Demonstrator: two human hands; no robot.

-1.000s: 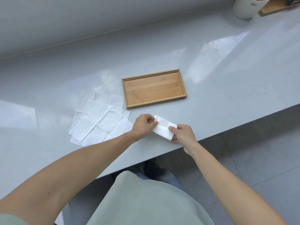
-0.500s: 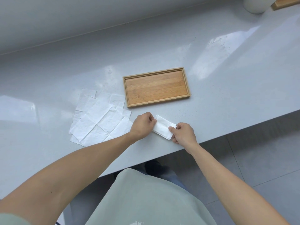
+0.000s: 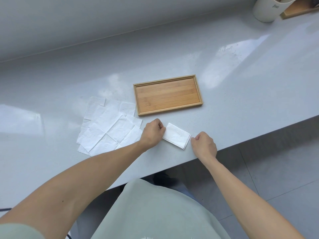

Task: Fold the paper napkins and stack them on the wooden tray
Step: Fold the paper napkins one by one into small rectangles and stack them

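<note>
Napkin (image 3: 176, 135), folded, is lying on the worktop (image 3: 241, 87) at six o'clock of the tray (image 3: 199, 94). Left hand (image 3: 152, 133) is pinching its left end; right hand (image 3: 203, 145), curled closed, is touching its right edge. Pressing creases flat should be helping before lifting.

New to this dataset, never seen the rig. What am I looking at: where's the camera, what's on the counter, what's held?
No robot: a person with bare hands, filmed by one head-worn camera looking down. On the grey counter lie an empty wooden tray, a pile of unfolded napkins and one folded napkin. The left hand pinches the folded napkin's left end. The right hand is closed at its right edge; whether it has a grip is unclear. A white cup stands far right.
</note>
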